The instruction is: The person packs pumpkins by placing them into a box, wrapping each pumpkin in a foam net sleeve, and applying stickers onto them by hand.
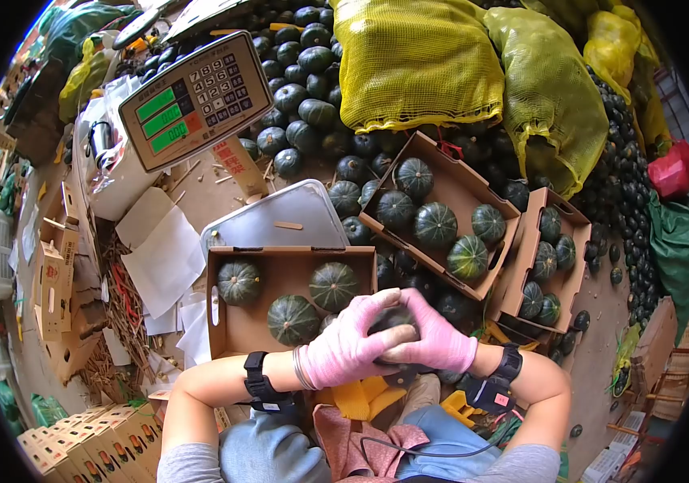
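Observation:
Both my hands wear pink gloves and close around one small dark green pumpkin (393,319), partly hidden by the fingers. My left hand (346,344) grips it from the left side, and my right hand (434,336) wraps over it from the right. They hold it above the right edge of an open cardboard box (223,338). Inside that box sit a pumpkin (239,282) at the back left, another pumpkin (334,286) at the back right and a larger pumpkin (293,319) near the front; part of one more shows beside my left glove.
A scale display (195,101) stands over a metal weighing platform (280,211). Two more cardboard boxes, a tilted box (485,201) and a narrower box (513,294), hold pumpkins. Yellow mesh sacks (417,64) rest on loose pumpkins behind. Folded cartons (95,443) line the front left.

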A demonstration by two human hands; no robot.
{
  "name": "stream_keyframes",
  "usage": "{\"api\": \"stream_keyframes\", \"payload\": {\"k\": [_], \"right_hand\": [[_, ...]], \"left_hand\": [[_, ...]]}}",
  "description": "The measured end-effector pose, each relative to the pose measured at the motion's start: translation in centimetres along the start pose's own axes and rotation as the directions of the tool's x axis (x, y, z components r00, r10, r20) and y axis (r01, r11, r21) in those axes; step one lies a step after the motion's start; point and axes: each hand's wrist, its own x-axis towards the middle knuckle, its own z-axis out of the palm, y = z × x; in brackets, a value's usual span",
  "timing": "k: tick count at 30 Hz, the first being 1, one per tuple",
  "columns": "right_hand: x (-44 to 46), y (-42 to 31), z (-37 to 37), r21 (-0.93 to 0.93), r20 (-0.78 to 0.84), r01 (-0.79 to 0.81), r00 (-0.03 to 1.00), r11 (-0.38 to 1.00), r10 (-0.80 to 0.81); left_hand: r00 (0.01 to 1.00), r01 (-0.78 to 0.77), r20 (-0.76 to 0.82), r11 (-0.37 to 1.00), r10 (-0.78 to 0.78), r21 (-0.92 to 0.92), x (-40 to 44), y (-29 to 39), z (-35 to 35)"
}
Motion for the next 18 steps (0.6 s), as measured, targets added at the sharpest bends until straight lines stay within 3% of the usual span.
{"api": "stream_keyframes", "payload": {"k": [1, 3, 4, 5, 7, 9, 11, 15, 18], "right_hand": [[0.4, -0.2, -0.9, 0.008, -0.002, 0.065, 0.998, 0.998, -0.065], [0.9, -1.7, -3.8, -0.288, 0.117, -0.009, 0.992, 0.957, 0.044], [1.2, -0.9, -5.0, -0.505, 0.178, -0.003, 0.978, 0.863, 0.108], [1.3, -0.7, -5.4, -0.792, 0.191, -0.042, 0.931, 0.609, 0.312], [0.7, 1.3, -4.7, -0.983, 0.18, 0.135, 0.833, 0.125, 0.523], [-0.2, 3.9, -5.0, -0.964, 0.247, 0.252, 0.74, 0.083, 0.626], [-0.8, 5.7, -5.1, -0.963, 0.266, 0.222, 0.703, 0.151, 0.66], [-0.6, 6.2, -5.5, -0.961, 0.255, 0.121, 0.739, 0.25, 0.623], [0.2, 5.8, -6.0, -0.954, 0.284, 0.175, 0.784, 0.242, 0.552]], "left_hand": [[0.995, -0.076, -0.066, 0.997, 0.074, -0.026, 0.4, -0.4, 0.0], [0.979, 0.112, 0.181, 0.99, -0.094, -0.09, 1.3, -0.8, -1.0], [0.938, 0.21, 0.298, 0.974, -0.175, -0.087, 1.8, -1.1, -1.6], [0.964, -0.138, 0.253, 0.969, 0.084, 0.203, 1.3, -1.6, -1.8], [0.948, -0.113, 0.318, 0.952, 0.018, 0.283, 0.8, -1.8, -2.5], [0.934, -0.114, 0.355, 0.916, -0.033, 0.385, -0.8, -2.5, -3.0], [0.916, -0.051, 0.383, 0.91, -0.122, 0.411, -2.0, -2.8, -4.3], [0.905, 0.109, 0.295, 0.837, -0.306, 0.536, -3.7, -3.0, -6.7], [0.879, 0.206, 0.241, 0.783, -0.412, 0.587, -4.7, -3.1, -8.2]]}}
